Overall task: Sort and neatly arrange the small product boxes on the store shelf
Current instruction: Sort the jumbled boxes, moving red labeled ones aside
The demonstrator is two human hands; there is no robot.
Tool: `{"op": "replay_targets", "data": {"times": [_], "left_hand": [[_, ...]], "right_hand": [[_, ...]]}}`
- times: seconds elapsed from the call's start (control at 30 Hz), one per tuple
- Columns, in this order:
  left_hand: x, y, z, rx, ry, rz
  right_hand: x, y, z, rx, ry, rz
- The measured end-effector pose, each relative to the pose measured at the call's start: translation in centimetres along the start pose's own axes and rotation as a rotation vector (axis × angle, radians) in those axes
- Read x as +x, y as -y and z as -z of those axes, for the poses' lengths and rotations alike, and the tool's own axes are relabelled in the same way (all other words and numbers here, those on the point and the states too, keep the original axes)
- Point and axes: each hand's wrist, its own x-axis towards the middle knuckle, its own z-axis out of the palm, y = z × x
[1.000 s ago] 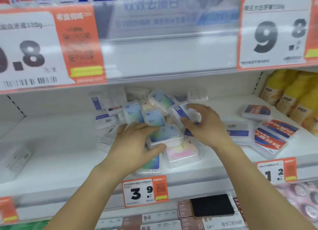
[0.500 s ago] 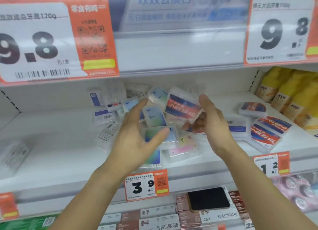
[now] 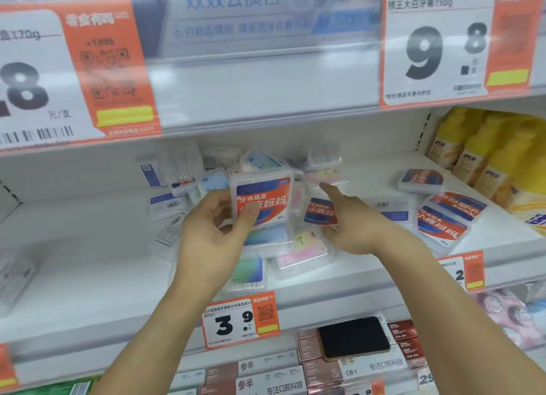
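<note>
A jumbled heap of small clear plastic boxes (image 3: 301,248) with pastel labels lies in the middle of the white shelf (image 3: 88,264). My left hand (image 3: 212,235) holds up one clear box with a red and blue label (image 3: 263,198), thumb on its front. My right hand (image 3: 354,220) reaches over the heap with its index finger stretched out, fingers partly covering a second red-labelled box (image 3: 319,211). Whether it grips that box is not clear. Three more red-labelled boxes (image 3: 443,223) lie to the right.
Yellow bottles (image 3: 484,158) stand at the shelf's right end. Loose white boxes (image 3: 165,202) lie left of the heap, another at the far left (image 3: 14,276). Price tags (image 3: 240,320) hang on the shelf edge. A dark phone (image 3: 353,337) rests on boxes below.
The red-labelled box went from my right hand to my left hand, which now holds it upright. My right hand dropped back onto the heap beside a second red-labelled box.
</note>
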Motion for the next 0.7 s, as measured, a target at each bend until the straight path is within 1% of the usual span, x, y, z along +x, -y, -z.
{"op": "replay_targets", "data": {"times": [0.07,0.1,0.17,0.27,0.33,0.4,0.43,0.5,0.53,0.57,0.6,0.67,0.7], "left_hand": [[-0.1,0.0,-0.2,0.011,-0.020,0.001],[-0.1,0.0,-0.4,0.008,-0.032,0.008],[-0.2,-0.4,-0.9,-0.033,-0.059,0.050],[-0.3,-1.5,-2.4,-0.094,-0.081,0.119],[-0.3,-2.4,-3.6,-0.085,-0.085,0.131],[-0.5,-3.5,-5.0,-0.076,-0.073,0.115],[-0.5,-3.8,-5.8,-0.070,-0.057,0.107],[0.0,-4.3,-8.1,-0.104,0.006,0.138],[0.5,-4.5,-9.6,-0.163,0.048,0.186],[1.0,-4.5,-11.3,-0.222,0.097,0.243],[1.4,-4.9,-13.0,-0.274,0.160,0.299],[1.9,-5.2,-16.0,-0.312,0.295,0.358],[2.1,-5.3,-17.4,-0.266,0.348,0.350]], "right_hand": [[0.2,-0.4,0.3,-0.033,0.015,-0.026],[0.1,-0.6,0.7,-0.042,-0.006,-0.063],[-0.6,-0.6,1.3,-0.041,-0.086,-0.079],[-1.4,-0.6,1.6,0.015,-0.261,0.023],[-2.4,-1.0,1.9,0.132,-0.414,0.107],[-3.6,-2.2,2.7,0.336,-0.613,0.088],[-4.1,-3.2,3.1,0.438,-0.752,0.034],[-4.6,-5.9,3.9,0.567,-1.057,-0.122],[-4.7,-7.4,4.1,0.607,-1.153,-0.203],[-4.8,-8.7,4.2,0.647,-1.194,-0.274],[-4.8,-9.9,4.2,0.692,-1.187,-0.338],[-5.0,-11.9,3.7,0.796,-1.120,-0.445],[-5.0,-12.7,3.4,0.832,-1.090,-0.475]]}}
